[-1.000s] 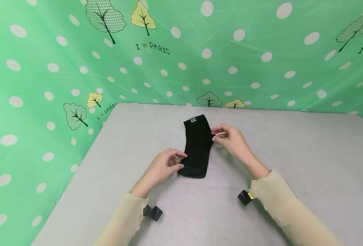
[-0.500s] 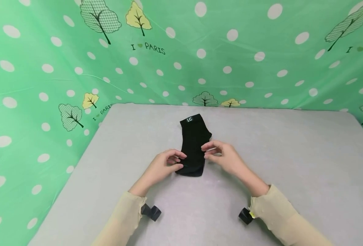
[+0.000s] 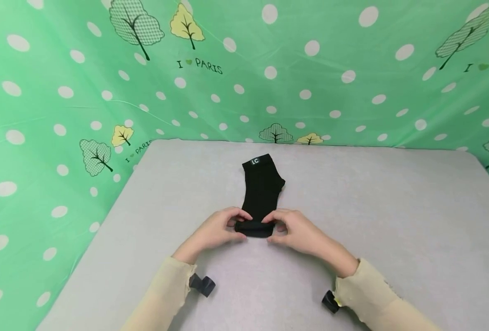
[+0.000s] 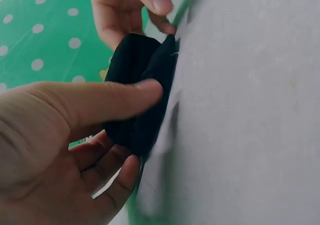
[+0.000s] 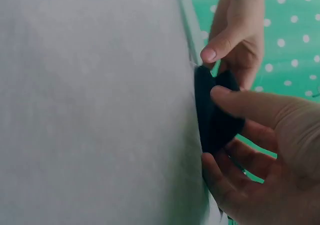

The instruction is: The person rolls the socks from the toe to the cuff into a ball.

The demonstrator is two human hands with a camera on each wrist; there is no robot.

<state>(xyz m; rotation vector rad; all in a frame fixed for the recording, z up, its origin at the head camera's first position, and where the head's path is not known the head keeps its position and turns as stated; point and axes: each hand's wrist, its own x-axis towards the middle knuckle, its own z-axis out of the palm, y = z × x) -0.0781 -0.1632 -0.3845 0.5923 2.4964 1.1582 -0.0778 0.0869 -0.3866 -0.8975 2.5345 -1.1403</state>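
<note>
A black sock (image 3: 262, 188) lies lengthwise on the table, its cuff with a small "LC" label toward the back. At the near end, the toe part is bent up into a thick fold. My left hand (image 3: 219, 229) pinches the left end of that fold between thumb and fingers, and my right hand (image 3: 300, 232) grips the right end the same way. From the left wrist, the folded sock (image 4: 130, 65) shows two layers standing up off the table, thumb pressed on the near side. In the right wrist view the thumb likewise lies on the dark fabric (image 5: 207, 125), fingers behind it.
A grey tabletop (image 3: 393, 220) spreads around the sock on all sides. Behind it and to the left hangs a green curtain (image 3: 227, 101) with white dots and printed trees. Each wrist carries a small black camera mount (image 3: 203, 285) low over the table.
My right hand has come down from the sock's heel side to the toe end. The toe end, flat before, is now lifted and folded between both hands. My left hand has barely shifted.
</note>
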